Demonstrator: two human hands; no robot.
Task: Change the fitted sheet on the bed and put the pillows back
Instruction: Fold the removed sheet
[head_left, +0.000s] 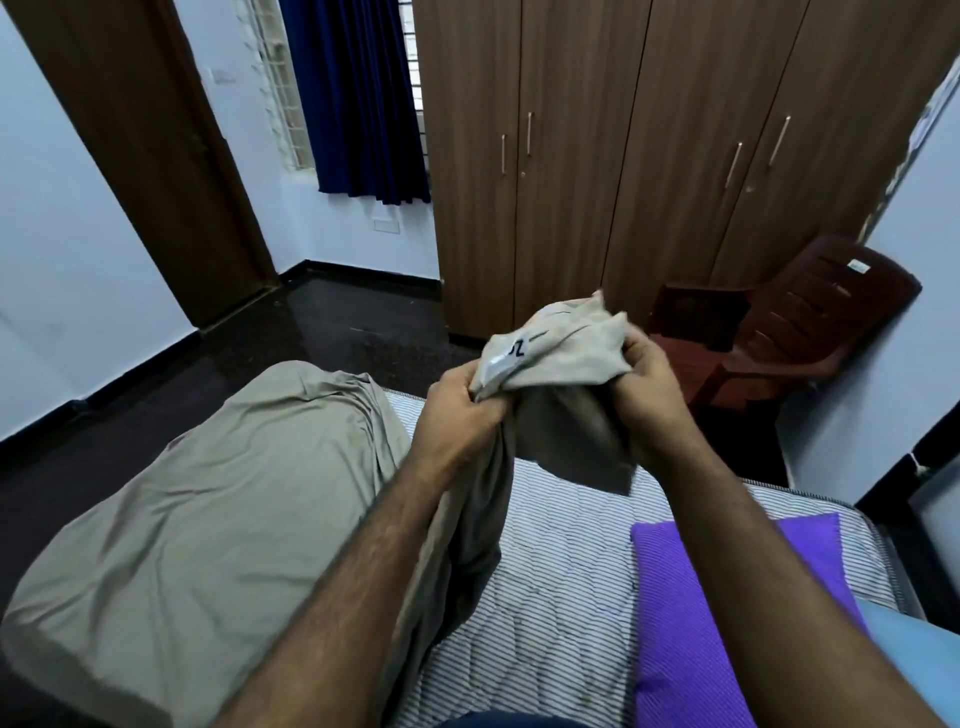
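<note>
Fitted sheet (218, 499) half over striped mattress (561, 561), both hands' grip, left hand (462, 410), right hand (649, 395), clamped on its bunched corner

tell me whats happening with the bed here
A person is fitting a khaki fitted sheet on the bed. The left hand and right hand both grip a bunched corner of it, lifted above the striped mattress. The left side is already covered; the right is bare, with a purple cloth lying there.

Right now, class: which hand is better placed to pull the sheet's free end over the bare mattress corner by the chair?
Probably the right hand. Both grip the bunched sheet, but the right is on the chair side, nearer that mattress corner; the left hand would cross over.
</note>
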